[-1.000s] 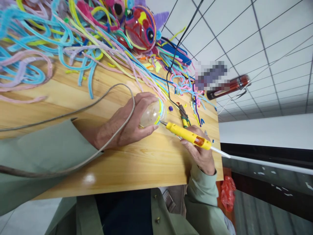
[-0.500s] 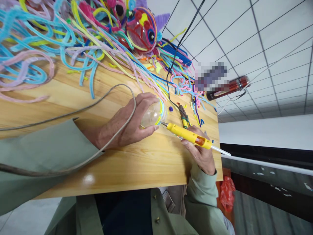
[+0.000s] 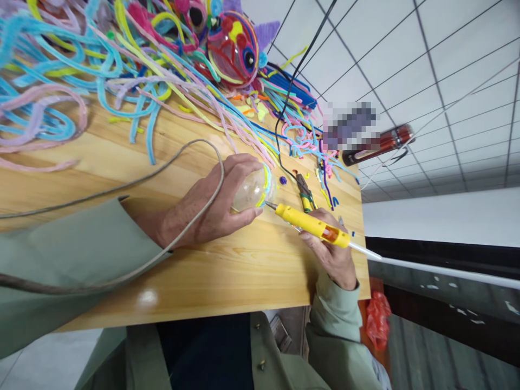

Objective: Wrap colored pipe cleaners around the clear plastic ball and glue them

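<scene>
Clear ball (image 3: 247, 193) within my left hand (image 3: 226, 196), glue gun (image 3: 304, 219) at its side.
My hands are apart: the left curls around the ball over the worktop (image 3: 227, 276); my right hand (image 3: 333, 252) grips the gun, nozzle (image 3: 271, 205) at the yellow-and-blue band (image 3: 267, 183). Pliers (image 3: 303, 187) lie near the right.

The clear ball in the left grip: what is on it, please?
On the ball, a yellow strip and a light-blue strip run side by side. The left grip covers part of the ball, so anything there is hidden; the underside cannot be seen either.
</scene>
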`<state>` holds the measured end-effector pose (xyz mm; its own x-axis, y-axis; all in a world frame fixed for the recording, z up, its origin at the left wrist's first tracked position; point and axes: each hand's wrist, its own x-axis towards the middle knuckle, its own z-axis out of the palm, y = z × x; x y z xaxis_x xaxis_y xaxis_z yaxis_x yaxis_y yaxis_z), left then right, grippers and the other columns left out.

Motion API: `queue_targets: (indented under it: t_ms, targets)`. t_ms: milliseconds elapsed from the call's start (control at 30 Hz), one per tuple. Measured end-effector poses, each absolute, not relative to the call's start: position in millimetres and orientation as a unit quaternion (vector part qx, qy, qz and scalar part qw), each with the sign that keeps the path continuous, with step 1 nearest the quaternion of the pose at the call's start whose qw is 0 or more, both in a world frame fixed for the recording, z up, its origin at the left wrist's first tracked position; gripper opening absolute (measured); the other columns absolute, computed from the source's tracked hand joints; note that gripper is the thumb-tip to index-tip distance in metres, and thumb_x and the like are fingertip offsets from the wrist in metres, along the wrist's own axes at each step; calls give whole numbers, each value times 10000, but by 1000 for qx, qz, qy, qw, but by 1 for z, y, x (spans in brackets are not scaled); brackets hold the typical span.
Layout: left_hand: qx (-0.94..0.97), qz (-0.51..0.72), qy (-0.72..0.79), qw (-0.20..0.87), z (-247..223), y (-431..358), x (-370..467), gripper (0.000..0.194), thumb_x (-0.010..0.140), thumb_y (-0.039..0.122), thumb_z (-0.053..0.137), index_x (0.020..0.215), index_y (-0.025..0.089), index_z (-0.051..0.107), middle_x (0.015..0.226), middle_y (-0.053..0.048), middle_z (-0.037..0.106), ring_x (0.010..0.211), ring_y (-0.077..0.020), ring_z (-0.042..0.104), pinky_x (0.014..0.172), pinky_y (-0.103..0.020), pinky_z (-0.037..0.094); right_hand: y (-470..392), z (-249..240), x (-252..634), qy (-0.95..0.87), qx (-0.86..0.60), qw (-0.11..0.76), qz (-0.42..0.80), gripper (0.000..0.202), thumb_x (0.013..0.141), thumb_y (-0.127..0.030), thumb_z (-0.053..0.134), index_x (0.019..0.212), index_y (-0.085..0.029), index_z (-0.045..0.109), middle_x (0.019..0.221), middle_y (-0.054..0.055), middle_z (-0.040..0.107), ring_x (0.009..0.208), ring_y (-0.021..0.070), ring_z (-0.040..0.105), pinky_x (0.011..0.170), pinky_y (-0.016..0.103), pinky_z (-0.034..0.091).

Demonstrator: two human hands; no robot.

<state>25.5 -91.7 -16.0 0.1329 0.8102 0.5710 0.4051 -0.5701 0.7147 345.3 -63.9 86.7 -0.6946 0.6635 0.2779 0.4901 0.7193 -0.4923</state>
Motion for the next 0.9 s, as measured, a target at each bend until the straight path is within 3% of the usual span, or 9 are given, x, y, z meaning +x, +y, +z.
queue_targets:
  t_ms: [200,333,500,700,900]
  targets:
    - [720,505,431,202,-16,-92,27,626,1134,426,701,1709,252,523,1761,-167,613,1690,-448,620,1412,-674,621,-63,87,346,-898,-321,225,200,69,1147,-244,769,1089,-279,761,988,33,789,853,228,744,781,370,607]
    - [714,519,423,203,-16,-91,28,653,1079,401,764,1684,297,542,1752,-178,641,1658,-483,652,1378,-749,627,-63,85,348,-895,-334,220,196,82,1158,-301,761,1080,-278,768,991,46,793,861,242,751,772,386,617]
    - [712,521,421,211,-15,-91,28,660,1075,382,779,1686,325,535,1754,-161,635,1671,-459,650,1404,-695,613,-61,83,351,-895,-330,220,202,96,1162,-319,755,1078,-281,783,1000,50,797,860,243,749,768,385,617]
    - [719,522,416,193,-16,-91,28,666,1090,385,760,1698,337,493,1749,-171,630,1652,-473,655,1383,-737,617,-59,78,355,-887,-356,212,205,164,1157,-383,768,1035,-274,781,994,59,796,883,260,750,803,416,638]
    - [715,527,416,195,-17,-91,30,647,1088,391,748,1683,316,508,1739,-167,630,1638,-459,670,1397,-702,617,-58,75,355,-883,-352,223,218,188,1165,-404,760,1028,-280,795,993,64,797,875,267,745,791,422,646]
